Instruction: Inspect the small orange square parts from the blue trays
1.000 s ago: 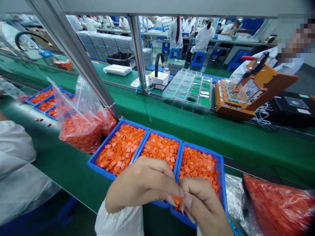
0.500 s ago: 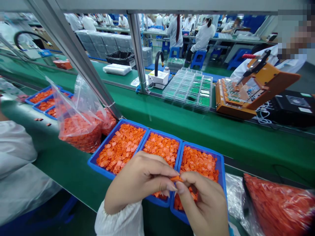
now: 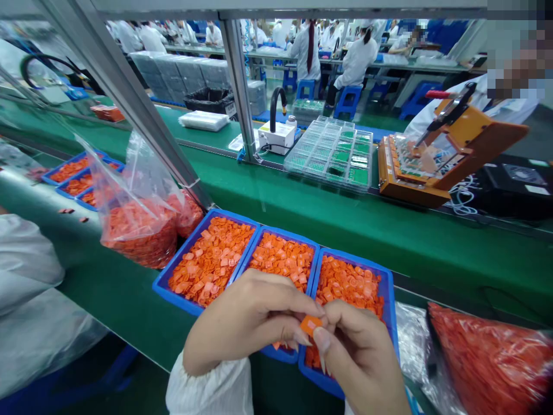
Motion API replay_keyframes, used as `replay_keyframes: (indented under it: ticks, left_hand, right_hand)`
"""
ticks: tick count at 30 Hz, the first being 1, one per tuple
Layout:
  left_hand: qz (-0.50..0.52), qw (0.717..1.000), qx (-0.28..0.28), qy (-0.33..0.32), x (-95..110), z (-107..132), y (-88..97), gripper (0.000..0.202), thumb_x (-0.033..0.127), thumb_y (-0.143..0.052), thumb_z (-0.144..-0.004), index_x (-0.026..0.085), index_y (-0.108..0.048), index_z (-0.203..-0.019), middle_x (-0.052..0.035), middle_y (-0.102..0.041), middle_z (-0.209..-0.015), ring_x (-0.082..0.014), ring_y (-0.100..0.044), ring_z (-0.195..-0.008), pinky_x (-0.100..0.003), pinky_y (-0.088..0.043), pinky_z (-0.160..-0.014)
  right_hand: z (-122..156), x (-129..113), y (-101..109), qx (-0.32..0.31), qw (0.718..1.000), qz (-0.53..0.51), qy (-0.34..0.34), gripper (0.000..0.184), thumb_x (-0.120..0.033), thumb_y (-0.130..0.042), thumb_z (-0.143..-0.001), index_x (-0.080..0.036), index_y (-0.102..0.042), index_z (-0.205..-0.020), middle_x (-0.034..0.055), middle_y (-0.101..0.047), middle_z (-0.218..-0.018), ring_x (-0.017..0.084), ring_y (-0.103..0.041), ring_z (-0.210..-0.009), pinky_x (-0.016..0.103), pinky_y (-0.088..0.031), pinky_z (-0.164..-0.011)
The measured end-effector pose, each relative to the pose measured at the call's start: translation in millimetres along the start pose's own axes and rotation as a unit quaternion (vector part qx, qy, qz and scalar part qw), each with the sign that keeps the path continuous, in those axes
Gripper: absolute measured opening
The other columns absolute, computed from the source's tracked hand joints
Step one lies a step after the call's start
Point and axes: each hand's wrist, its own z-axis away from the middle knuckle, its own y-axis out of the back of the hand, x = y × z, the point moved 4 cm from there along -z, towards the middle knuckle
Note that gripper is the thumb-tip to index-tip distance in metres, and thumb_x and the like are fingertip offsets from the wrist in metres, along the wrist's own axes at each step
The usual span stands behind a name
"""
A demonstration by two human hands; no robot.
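Observation:
A small square orange plastic piece (image 3: 310,324) is held between the fingertips of both hands, its flat face turned up. My right hand (image 3: 365,349) pinches it at the right edge with thumb and index finger. From the other side, the index finger and thumb of my left hand (image 3: 254,314) close about its left edge. Below the hands stand three blue trays: a left tray (image 3: 173,298), a middle tray (image 3: 283,353) and a right tray (image 3: 390,300). Heaps of similar orange pieces (image 3: 211,253) fill them, partly hidden by my hands.
Clear bags of orange pieces stand left (image 3: 138,230) and lie right (image 3: 492,351). A metal post (image 3: 129,104) slants down behind the trays. Beyond are clear plastic trays of green boards (image 3: 332,153) and an orange clamp fixture (image 3: 432,161). At left shows a co-worker's white sleeve (image 3: 26,253).
The orange piece has been tilted between my fingertips, so its flat face now shows instead of its edge. My left thumb has shifted slightly down and left.

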Motion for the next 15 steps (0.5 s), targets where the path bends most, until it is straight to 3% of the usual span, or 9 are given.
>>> replay_keyframes:
  ticks: [5, 10, 15]
  left_hand:
    - [0.016, 1.0, 0.024, -0.004, 1, 1, 1.4, 0.017, 0.029, -0.073, -0.096, 0.014, -0.079, -0.103, -0.006, -0.077, -0.081, -0.012, -0.073, -0.068, -0.016, -0.054, -0.065]
    - [0.02, 0.999, 0.034, -0.003, -1, 1, 1.3, 0.015, 0.026, -0.077, -0.093, 0.015, -0.079, -0.103, -0.0055, -0.077, -0.079, -0.0123, -0.073, -0.066, -0.016, -0.055, -0.064]
    - [-0.007, 0.999, 0.048, -0.001, -2, 1, 2.8, 0.01, 0.024, -0.077, -0.094, 0.016, -0.079, -0.1, -0.0046, -0.076, -0.078, -0.0122, -0.073, -0.066, -0.016, -0.055, -0.064]
  right_hand:
    - [0, -5, 0, 0.034, 0.999, 0.0, -0.003, 0.024, -0.029, -0.063, -0.092, -0.022, -0.061, -0.069, -0.0035, -0.055, -0.057, 0.012, -0.052, -0.053, 0.022, -0.04, -0.049]
    - [-7, -13, 2, 0.033, 0.999, -0.003, 0.043, 0.021, -0.022, -0.063, -0.088, -0.022, -0.063, -0.066, -0.0046, -0.056, -0.051, 0.01, -0.051, -0.044, 0.02, -0.04, -0.044]
    - [-5, -13, 5, 0.061, 0.997, -0.015, 0.043, 0.018, -0.022, -0.065, -0.089, -0.022, -0.066, -0.071, -0.0059, -0.055, -0.051, 0.008, -0.048, -0.04, 0.019, -0.037, -0.041]
